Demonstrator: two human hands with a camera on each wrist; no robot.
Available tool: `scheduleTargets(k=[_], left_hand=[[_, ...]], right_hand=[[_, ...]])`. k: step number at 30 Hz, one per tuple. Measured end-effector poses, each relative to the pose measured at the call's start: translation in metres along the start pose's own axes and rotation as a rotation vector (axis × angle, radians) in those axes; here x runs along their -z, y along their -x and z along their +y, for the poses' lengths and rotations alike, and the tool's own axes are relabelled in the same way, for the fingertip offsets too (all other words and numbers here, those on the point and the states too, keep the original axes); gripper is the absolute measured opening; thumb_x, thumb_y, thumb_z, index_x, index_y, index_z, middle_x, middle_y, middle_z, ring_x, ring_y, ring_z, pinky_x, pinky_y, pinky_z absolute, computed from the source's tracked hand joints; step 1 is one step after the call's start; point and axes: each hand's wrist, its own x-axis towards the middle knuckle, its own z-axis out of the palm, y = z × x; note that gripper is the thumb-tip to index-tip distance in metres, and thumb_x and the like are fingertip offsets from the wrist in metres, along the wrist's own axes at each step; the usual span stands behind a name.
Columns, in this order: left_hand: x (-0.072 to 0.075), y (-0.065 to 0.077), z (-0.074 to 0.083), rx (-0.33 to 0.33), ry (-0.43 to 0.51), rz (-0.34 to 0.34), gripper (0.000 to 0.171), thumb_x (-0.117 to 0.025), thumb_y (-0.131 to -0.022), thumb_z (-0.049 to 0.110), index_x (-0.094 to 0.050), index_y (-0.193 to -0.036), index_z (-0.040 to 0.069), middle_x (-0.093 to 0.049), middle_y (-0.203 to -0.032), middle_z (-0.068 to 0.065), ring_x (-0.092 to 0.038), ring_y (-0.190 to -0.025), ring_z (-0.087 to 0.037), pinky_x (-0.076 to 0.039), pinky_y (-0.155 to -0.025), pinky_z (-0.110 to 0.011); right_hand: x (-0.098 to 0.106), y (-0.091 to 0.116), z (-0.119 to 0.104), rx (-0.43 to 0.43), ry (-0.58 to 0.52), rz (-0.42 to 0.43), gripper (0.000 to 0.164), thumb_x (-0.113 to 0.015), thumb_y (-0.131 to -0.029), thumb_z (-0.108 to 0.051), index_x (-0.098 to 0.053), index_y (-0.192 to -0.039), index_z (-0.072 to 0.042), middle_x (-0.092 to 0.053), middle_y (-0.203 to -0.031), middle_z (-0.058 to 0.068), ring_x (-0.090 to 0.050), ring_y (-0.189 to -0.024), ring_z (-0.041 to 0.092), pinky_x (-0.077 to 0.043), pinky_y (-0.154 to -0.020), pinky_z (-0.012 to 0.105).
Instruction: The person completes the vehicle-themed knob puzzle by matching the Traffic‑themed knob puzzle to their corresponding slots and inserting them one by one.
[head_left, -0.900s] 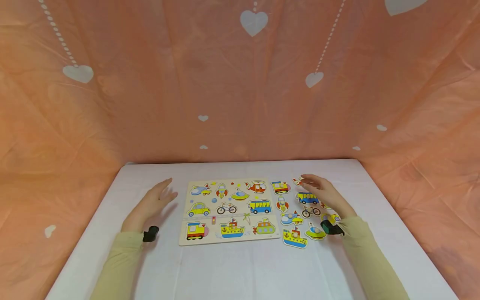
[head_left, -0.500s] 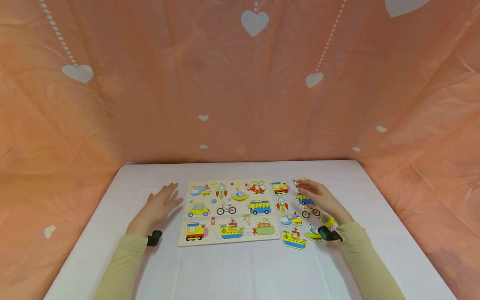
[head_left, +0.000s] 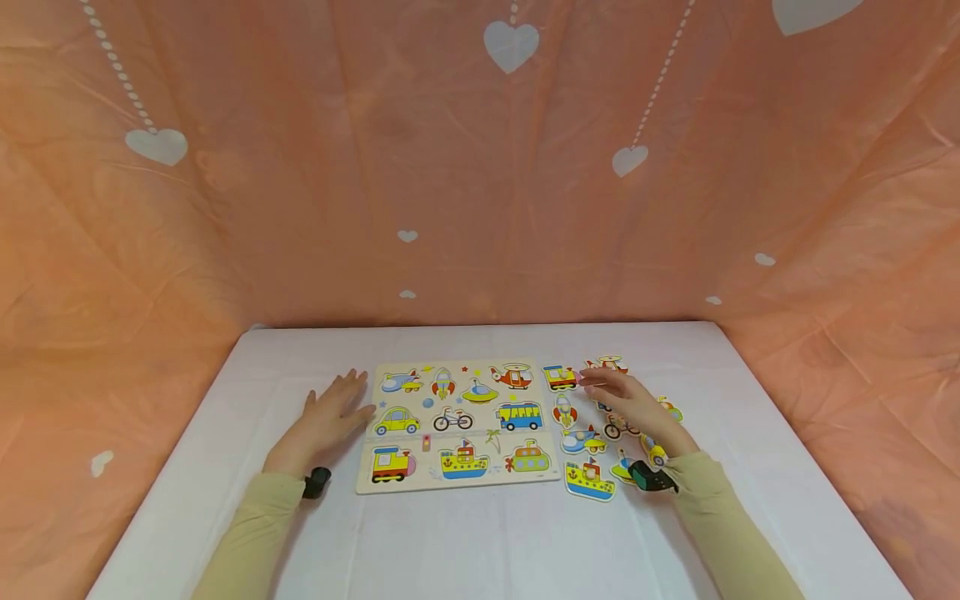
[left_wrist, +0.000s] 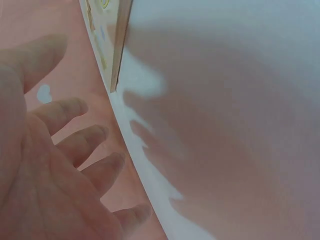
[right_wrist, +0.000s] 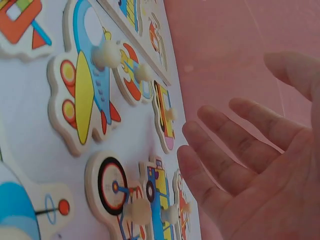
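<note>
My left hand (head_left: 326,421) is open beside the left edge of a wooden puzzle board (head_left: 431,479) printed with vehicles, thumb tip right at that edge. In the left wrist view its fingers (left_wrist: 82,142) are spread and hold nothing. My right hand (head_left: 641,408) hovers over loose knobbed puzzle pieces right of the board, fingertips close to the train piece (head_left: 561,377). It holds nothing and mostly hides the bus piece (right_wrist: 161,200). Around it lie the helicopter piece (head_left: 611,363), bicycle piece (head_left: 617,427), rocket piece (head_left: 564,411) and airplane piece (right_wrist: 85,95).
Nearer the front are the boat piece (head_left: 589,481), the flying saucer piece (head_left: 622,468), partly covered by the wrist camera (head_left: 651,477), and the car piece (head_left: 654,452). A submarine piece (head_left: 671,408) lies farther right. An orange curtain (head_left: 450,183) surrounds the white table (head_left: 465,542).
My left hand has moved right, up to the board's edge. My right hand has shifted left and a little nearer, from the helicopter piece toward the train piece. The pieces lie as before.
</note>
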Motion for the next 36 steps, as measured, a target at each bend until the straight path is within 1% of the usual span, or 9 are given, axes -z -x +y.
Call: scheduleTargets(k=[4,7,10,12,16,21,27,32,36], left_hand=[[-0.002,0.001,0.002,-0.011,-0.003,-0.001,0.068,-0.052,-0.087,0.042,-0.024,-0.141,0.011,-0.019,-0.144,-0.017,-0.010,-0.131,-0.039,0.001,-0.097,-0.063],[-0.004,0.000,0.002,-0.022,-0.002,0.000,0.068,-0.052,-0.087,0.043,-0.025,-0.141,0.012,-0.019,-0.144,-0.018,-0.010,-0.130,-0.040,0.001,-0.097,-0.063],[-0.007,-0.001,0.001,-0.028,-0.012,0.005,0.068,-0.051,-0.086,0.045,-0.026,-0.141,0.014,-0.019,-0.144,-0.017,-0.010,-0.131,-0.040,0.001,-0.097,-0.063],[-0.009,-0.002,0.000,-0.026,-0.014,0.002,0.068,-0.050,-0.086,0.046,-0.026,-0.141,0.015,-0.018,-0.144,-0.017,-0.009,-0.131,-0.040,0.002,-0.097,-0.063],[-0.013,-0.003,-0.002,-0.004,-0.019,-0.013,0.068,-0.049,-0.086,0.048,-0.025,-0.141,0.017,-0.016,-0.145,-0.017,-0.006,-0.131,-0.040,0.004,-0.097,-0.062],[-0.015,-0.002,-0.005,0.007,-0.037,-0.028,0.068,-0.049,-0.086,0.049,-0.025,-0.141,0.017,-0.015,-0.145,-0.017,-0.005,-0.131,-0.041,0.004,-0.097,-0.063],[-0.015,-0.003,-0.005,0.017,-0.040,-0.045,0.068,-0.048,-0.085,0.050,-0.025,-0.141,0.017,-0.014,-0.145,-0.018,-0.004,-0.130,-0.041,0.005,-0.097,-0.063],[-0.016,-0.004,-0.006,0.021,-0.042,-0.057,0.068,-0.048,-0.086,0.050,-0.025,-0.141,0.017,-0.013,-0.145,-0.018,-0.003,-0.131,-0.041,0.005,-0.097,-0.063],[-0.016,-0.004,-0.008,0.019,-0.053,-0.057,0.068,-0.047,-0.086,0.050,-0.025,-0.141,0.017,-0.013,-0.145,-0.020,-0.004,-0.130,-0.041,0.004,-0.097,-0.063]], right_hand=[[-0.003,-0.001,0.000,0.007,0.020,-0.008,0.043,-0.052,-0.090,-0.024,-0.046,-0.126,-0.001,-0.053,-0.119,0.017,-0.053,-0.105,0.025,-0.042,-0.088,0.039],[-0.005,-0.002,0.001,-0.013,0.005,-0.011,0.042,-0.053,-0.090,-0.023,-0.048,-0.124,-0.001,-0.054,-0.119,0.015,-0.053,-0.105,0.024,-0.043,-0.087,0.033],[-0.007,-0.002,0.001,-0.011,0.001,-0.023,0.039,-0.054,-0.089,-0.021,-0.049,-0.122,0.000,-0.054,-0.118,0.015,-0.053,-0.105,0.026,-0.042,-0.087,0.034],[-0.008,-0.002,0.001,-0.003,0.006,-0.028,0.038,-0.054,-0.089,-0.019,-0.050,-0.121,0.000,-0.055,-0.117,0.015,-0.054,-0.103,0.026,-0.042,-0.087,0.037],[-0.010,-0.002,0.001,-0.001,0.032,-0.037,0.036,-0.055,-0.089,-0.017,-0.050,-0.121,-0.001,-0.056,-0.115,0.014,-0.055,-0.100,0.024,-0.042,-0.085,0.038],[-0.013,-0.002,0.002,-0.024,0.051,-0.041,0.035,-0.056,-0.088,-0.017,-0.052,-0.120,-0.004,-0.057,-0.113,0.011,-0.056,-0.096,0.021,-0.045,-0.081,0.036],[-0.014,-0.004,0.010,-0.034,0.017,-0.075,0.036,-0.059,-0.086,-0.016,-0.052,-0.120,-0.004,-0.059,-0.108,0.009,-0.056,-0.095,0.021,-0.047,-0.078,0.030],[-0.015,-0.006,0.013,-0.033,-0.008,-0.115,0.037,-0.060,-0.084,-0.008,-0.051,-0.120,-0.001,-0.058,-0.105,0.015,-0.056,-0.094,0.025,-0.048,-0.074,0.026],[-0.016,-0.005,0.001,-0.037,0.020,-0.125,0.039,-0.061,-0.083,-0.003,-0.050,-0.119,0.002,-0.056,-0.102,0.019,-0.055,-0.089,0.028,-0.048,-0.071,0.025]])
